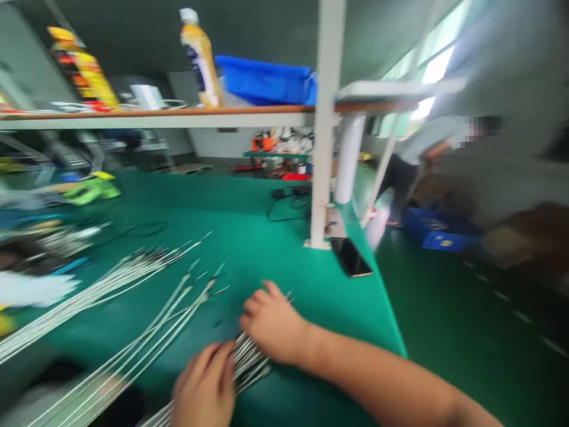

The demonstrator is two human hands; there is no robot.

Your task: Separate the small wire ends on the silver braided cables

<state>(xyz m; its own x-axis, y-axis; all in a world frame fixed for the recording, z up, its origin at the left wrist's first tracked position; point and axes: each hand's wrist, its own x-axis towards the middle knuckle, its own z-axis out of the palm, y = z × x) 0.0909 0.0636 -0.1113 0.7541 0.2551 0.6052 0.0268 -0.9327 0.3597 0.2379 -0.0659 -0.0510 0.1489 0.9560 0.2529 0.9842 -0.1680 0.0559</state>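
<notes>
A bundle of thin whitish wires [251, 359] lies near the front of the green work table. My left hand [204, 385] is closed around it at the lower side, fingers curled over the strands. Farther up, my right hand [275, 326] wraps over the bundle's far end, with a few tips poking out beyond it. Left of my hands, a few loose wires [164, 323] with dark tips lie on the table. A thicker bunch of similar wires [120, 276] rests beyond them. Motion blur softens the finer details.
A white post [323, 148] carries a shelf with bottles and a blue bin [267, 80]. A phone [351, 256] lies by the table's right edge. Black cables [288, 201] sit near the post. Tools clutter the left. A person [413, 148] bends over at the right.
</notes>
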